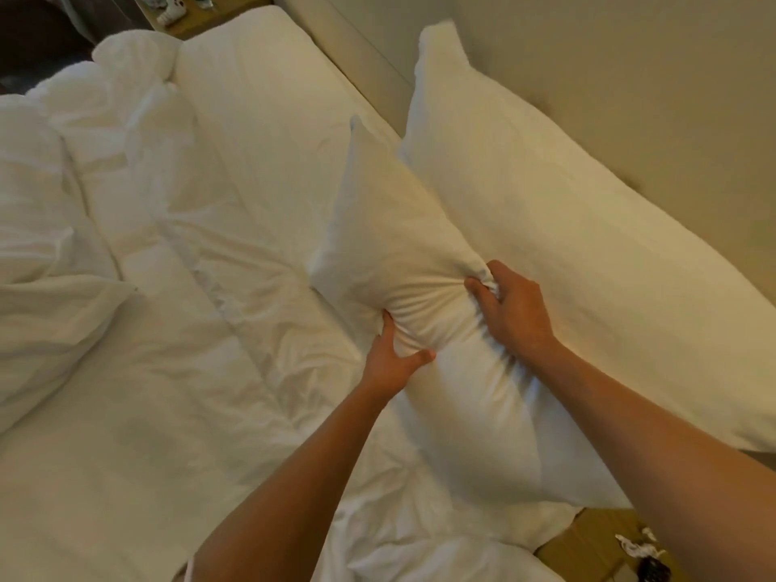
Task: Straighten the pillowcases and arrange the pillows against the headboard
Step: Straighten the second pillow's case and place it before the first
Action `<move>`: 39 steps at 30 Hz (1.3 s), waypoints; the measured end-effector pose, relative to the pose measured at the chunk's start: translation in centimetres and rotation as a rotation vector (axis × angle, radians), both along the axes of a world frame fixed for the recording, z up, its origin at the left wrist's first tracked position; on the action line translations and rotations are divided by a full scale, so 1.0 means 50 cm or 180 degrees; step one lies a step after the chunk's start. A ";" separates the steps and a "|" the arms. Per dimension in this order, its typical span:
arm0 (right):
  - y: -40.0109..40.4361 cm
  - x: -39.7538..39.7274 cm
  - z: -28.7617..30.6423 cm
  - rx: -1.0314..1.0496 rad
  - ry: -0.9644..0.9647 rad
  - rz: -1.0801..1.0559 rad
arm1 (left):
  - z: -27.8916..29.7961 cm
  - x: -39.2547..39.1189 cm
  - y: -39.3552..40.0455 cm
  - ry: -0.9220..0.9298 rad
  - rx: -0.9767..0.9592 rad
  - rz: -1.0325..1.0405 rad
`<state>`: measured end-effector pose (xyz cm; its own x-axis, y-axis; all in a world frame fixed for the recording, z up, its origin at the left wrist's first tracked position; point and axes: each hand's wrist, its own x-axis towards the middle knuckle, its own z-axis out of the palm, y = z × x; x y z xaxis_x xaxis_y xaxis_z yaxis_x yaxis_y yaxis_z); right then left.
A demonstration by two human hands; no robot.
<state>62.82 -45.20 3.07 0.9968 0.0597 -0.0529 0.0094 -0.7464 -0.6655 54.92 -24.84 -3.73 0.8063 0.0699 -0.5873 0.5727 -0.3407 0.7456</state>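
A white pillow (403, 228) stands tilted on the bed in the middle of the view. My left hand (392, 359) grips its near lower side and my right hand (512, 308) clutches bunched fabric on its upper edge. Behind it a second white pillow (567, 228) leans against the beige headboard (630, 77). A third pillow (260, 90) lies flat farther along the headboard. Another pillow (46, 329) sits at the left edge on the bedding.
A rumpled white duvet (138, 228) covers the left and middle of the bed. A wooden bedside table (210, 14) with small items stands at the top. Another wooden surface (596, 543) with crumpled paper and a dark object lies at the lower right.
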 end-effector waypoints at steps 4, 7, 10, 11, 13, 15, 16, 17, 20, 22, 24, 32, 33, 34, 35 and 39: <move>0.066 -0.050 -0.003 0.0385 0.0184 -0.0037 | 0.023 -0.054 0.038 -0.0054 -0.0081 0.0145; 0.108 -0.071 0.025 0.0680 0.0256 0.0046 | 0.054 -0.076 0.068 -0.0138 -0.0241 0.0336; 0.131 -0.081 0.056 0.0899 0.0258 0.0102 | 0.086 -0.088 0.080 -0.0319 -0.0231 0.0494; 0.129 -0.079 0.063 0.0926 0.0230 0.0106 | 0.096 -0.090 0.078 -0.0376 -0.0171 0.0511; 0.109 -0.062 0.072 0.0829 0.0204 0.0040 | 0.106 -0.087 0.061 -0.0493 0.0053 0.0473; 0.069 -0.038 0.063 0.0413 0.0317 -0.0051 | 0.103 -0.080 0.030 -0.0474 0.0280 0.0251; 0.047 -0.028 0.054 -0.0045 0.0404 -0.0053 | 0.096 -0.076 0.011 -0.0361 0.0356 0.0087; 0.027 -0.024 0.045 -0.0559 0.0494 -0.0004 | 0.087 -0.075 -0.009 -0.0183 0.0398 -0.0075; -0.012 -0.051 0.019 -0.1294 0.0263 0.0253 | 0.056 -0.086 -0.063 0.0223 0.0442 -0.0345; -0.026 -0.083 0.002 -0.1337 0.0068 0.0214 | 0.041 -0.092 -0.083 0.0275 0.0535 -0.0308; -0.043 -0.108 -0.008 -0.1317 0.0046 0.0094 | 0.036 -0.090 -0.092 0.0304 0.0680 -0.0259; -0.082 -0.144 -0.023 -0.1244 0.0088 0.0143 | 0.060 -0.092 -0.116 0.0463 0.0892 -0.0077; -0.082 -0.146 -0.021 -0.1254 0.0106 0.0163 | 0.063 -0.095 -0.120 0.0494 0.0882 -0.0060; -0.083 -0.148 -0.019 -0.1286 0.0112 0.0192 | 0.066 -0.099 -0.124 0.0523 0.0871 -0.0067; -0.084 -0.151 -0.016 -0.1327 0.0114 0.0251 | 0.071 -0.104 -0.128 0.0544 0.0862 -0.0071; -0.103 -0.175 -0.002 -0.1511 0.0150 0.0751 | 0.100 -0.134 -0.128 0.0615 0.0538 0.0125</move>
<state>54.05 -50.35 2.95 0.9551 0.2407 -0.1730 0.1918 -0.9467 -0.2587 48.23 -31.22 1.25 0.6749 0.2092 -0.7076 0.7143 -0.4259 0.5554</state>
